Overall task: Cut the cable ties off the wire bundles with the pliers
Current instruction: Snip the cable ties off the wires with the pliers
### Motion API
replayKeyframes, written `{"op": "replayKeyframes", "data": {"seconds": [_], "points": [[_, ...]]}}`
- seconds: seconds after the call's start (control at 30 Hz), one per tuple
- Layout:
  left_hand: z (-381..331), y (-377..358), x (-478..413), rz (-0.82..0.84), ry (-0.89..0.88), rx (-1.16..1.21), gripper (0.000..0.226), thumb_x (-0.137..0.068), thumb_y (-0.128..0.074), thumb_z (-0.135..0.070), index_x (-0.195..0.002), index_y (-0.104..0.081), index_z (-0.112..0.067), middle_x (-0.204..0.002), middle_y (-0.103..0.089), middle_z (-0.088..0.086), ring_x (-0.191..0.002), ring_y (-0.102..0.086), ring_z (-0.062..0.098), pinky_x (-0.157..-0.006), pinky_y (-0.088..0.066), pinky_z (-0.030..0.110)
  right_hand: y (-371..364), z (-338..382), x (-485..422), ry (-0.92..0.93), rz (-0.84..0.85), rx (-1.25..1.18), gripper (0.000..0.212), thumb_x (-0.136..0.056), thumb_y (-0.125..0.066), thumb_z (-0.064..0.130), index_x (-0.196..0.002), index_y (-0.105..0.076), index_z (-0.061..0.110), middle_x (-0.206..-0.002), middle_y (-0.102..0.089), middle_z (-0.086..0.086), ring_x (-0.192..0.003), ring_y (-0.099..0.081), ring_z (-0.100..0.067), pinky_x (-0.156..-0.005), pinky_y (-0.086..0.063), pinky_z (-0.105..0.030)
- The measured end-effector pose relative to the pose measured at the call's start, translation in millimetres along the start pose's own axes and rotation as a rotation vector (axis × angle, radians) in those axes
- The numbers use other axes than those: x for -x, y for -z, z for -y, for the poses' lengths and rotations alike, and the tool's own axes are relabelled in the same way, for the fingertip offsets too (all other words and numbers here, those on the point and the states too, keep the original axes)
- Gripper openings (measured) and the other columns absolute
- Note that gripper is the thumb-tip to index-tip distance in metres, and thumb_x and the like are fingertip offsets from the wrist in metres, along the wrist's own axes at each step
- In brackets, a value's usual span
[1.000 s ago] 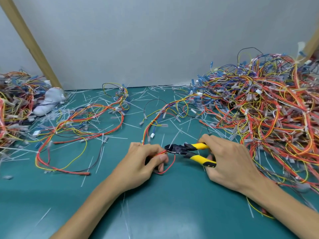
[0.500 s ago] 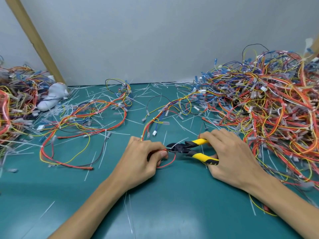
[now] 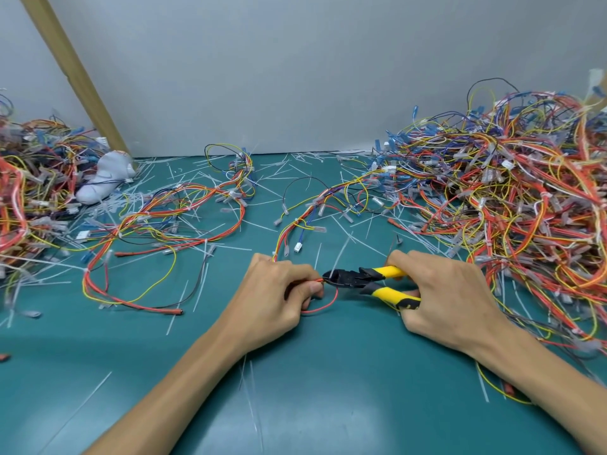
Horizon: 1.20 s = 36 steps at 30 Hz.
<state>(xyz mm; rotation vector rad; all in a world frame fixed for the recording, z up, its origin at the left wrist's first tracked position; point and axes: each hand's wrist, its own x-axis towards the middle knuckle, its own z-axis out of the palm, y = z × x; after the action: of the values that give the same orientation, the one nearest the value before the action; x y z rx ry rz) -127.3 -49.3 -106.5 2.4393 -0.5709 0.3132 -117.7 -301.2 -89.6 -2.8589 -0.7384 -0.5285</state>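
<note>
In the middle of the frame my left hand (image 3: 276, 300) pinched the wire bundle (image 3: 293, 224) at the nose of the pliers (image 3: 358, 278), whose yellow handles my right hand (image 3: 450, 297) gripped. I judged a cable tie, too small to see, was being cut. Next came a firm squeeze, sparing the wires.

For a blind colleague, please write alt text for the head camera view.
On a green table, the left hand pinches a wire bundle while the right hand holds yellow-handled pliers, tip at the wires. Big wire piles lie on both sides; cut ties are scattered around.
</note>
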Motion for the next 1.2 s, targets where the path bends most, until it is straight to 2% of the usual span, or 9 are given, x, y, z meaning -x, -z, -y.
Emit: {"op": "replayKeyframes", "data": {"seconds": [0.27,0.37,0.47,0.63,0.7,0.77,0.87,1.03,1.2], "points": [[-0.3,0.5,0.9,-0.013,-0.004,-0.008,0.018,-0.091,-0.054,-0.028,-0.077,-0.064,-0.032,-0.059,-0.06,-0.014,-0.063,-0.049,-0.002,-0.082,-0.032,0.022,-0.3,-6.3,-4.5,-0.069,0.135,-0.156,0.023,-0.069,-0.068,0.033,-0.078,-0.047,0.031,-0.052,-0.044,0.011,-0.052,-0.041,-0.013,-0.047,-0.035,-0.029],[-0.6,-0.5,0.7,-0.029,-0.003,-0.039,0.016,-0.09,-0.054,-0.03,-0.079,-0.065,-0.033,-0.059,-0.06,-0.015,-0.065,-0.051,0.002,-0.083,-0.031,0.022,3.7,-10.8,-11.0,-0.07,0.216,-0.26,0.013,-0.069,-0.056,0.047,-0.074,-0.05,0.036,-0.055,-0.051,0.012,-0.052,-0.04,-0.014,-0.046,-0.029,-0.027],[-2.9,-0.5,-0.1,-0.04,-0.008,-0.049,0.015,-0.091,-0.053,-0.03,-0.082,-0.065,-0.033,-0.061,-0.06,-0.015,-0.066,-0.053,0.005,-0.083,-0.031,0.023,7.3,-14.4,-15.3,-0.053,0.245,-0.347,0.031,-0.059,-0.042,0.054,-0.075,-0.055,0.031,-0.056,-0.053,0.008,-0.053,-0.039,-0.015,-0.046,-0.026,-0.024],[-4.1,0.0,1.4,-0.026,-0.012,-0.044,0.015,-0.091,-0.053,-0.029,-0.083,-0.065,-0.032,-0.061,-0.06,-0.015,-0.067,-0.053,0.005,-0.083,-0.031,0.023,7.8,-14.9,-14.1,-0.055,0.264,-0.346,0.019,-0.064,-0.052,0.047,-0.076,-0.055,0.032,-0.056,-0.053,0.013,-0.055,-0.042,-0.012,-0.048,-0.026,-0.025],[-4.2,0.4,1.2,-0.018,-0.016,-0.047,0.015,-0.091,-0.053,-0.028,-0.082,-0.064,-0.032,-0.061,-0.06,-0.014,-0.066,-0.054,0.006,-0.084,-0.032,0.024,5.5,-12.5,-9.8,-0.071,0.247,-0.317,0.012,-0.067,-0.06,0.041,-0.075,-0.051,0.037,-0.058,-0.053,0.02,-0.057,-0.046,-0.006,-0.048,-0.027,-0.026],[-4.6,1.2,0.9,-0.014,-0.018,-0.054,0.016,-0.091,-0.053,-0.027,-0.081,-0.064,-0.031,-0.061,-0.06,-0.014,-0.066,-0.054,0.007,-0.085,-0.032,0.025,3.3,-10.4,-4.1,-0.08,0.19,-0.272,0.021,-0.07,-0.068,0.034,-0.078,-0.049,0.037,-0.061,-0.053,0.019,-0.059,-0.049,-0.001,-0.049,-0.031,-0.027],[-5.3,1.5,1.5,-0.009,-0.02,-0.067,0.016,-0.091,-0.053,-0.026,-0.081,-0.065,-0.029,-0.061,-0.061,-0.014,-0.066,-0.055,0.008,-0.085,-0.032,0.025,0.5,-7.6,1.4,-0.066,0.119,-0.184,0.035,-0.068,-0.073,0.025,-0.092,-0.051,0.036,-0.07,-0.05,0.016,-0.066,-0.047,-0.006,-0.056,-0.041,-0.03],[-4.1,1.2,1.8,-0.012,-0.027,-0.081,0.015,-0.09,-0.054,-0.026,-0.081,-0.066,-0.029,-0.06,-0.06,-0.014,-0.065,-0.054,0.008,-0.083,-0.031,0.025,-2.0,-6.3,-0.6,0.031,0.011,-0.055,0.048,-0.063,-0.077,0.019,-0.108,-0.061,0.021,-0.087,-0.056,0.006,-0.079,-0.051,-0.023,-0.07,-0.043,-0.036],[-5.4,2.6,1.9,-0.013,-0.022,-0.063,0.015,-0.09,-0.053,-0.026,-0.081,-0.064,-0.03,-0.06,-0.06,-0.015,-0.065,-0.054,0.006,-0.085,-0.032,0.026,1.4,-3.9,-0.7,0.034,-0.072,0.005,0.038,-0.052,-0.071,0.019,-0.089,-0.062,0.02,-0.068,-0.053,0.006,-0.061,-0.051,-0.023,-0.052,-0.035,-0.027]]}}
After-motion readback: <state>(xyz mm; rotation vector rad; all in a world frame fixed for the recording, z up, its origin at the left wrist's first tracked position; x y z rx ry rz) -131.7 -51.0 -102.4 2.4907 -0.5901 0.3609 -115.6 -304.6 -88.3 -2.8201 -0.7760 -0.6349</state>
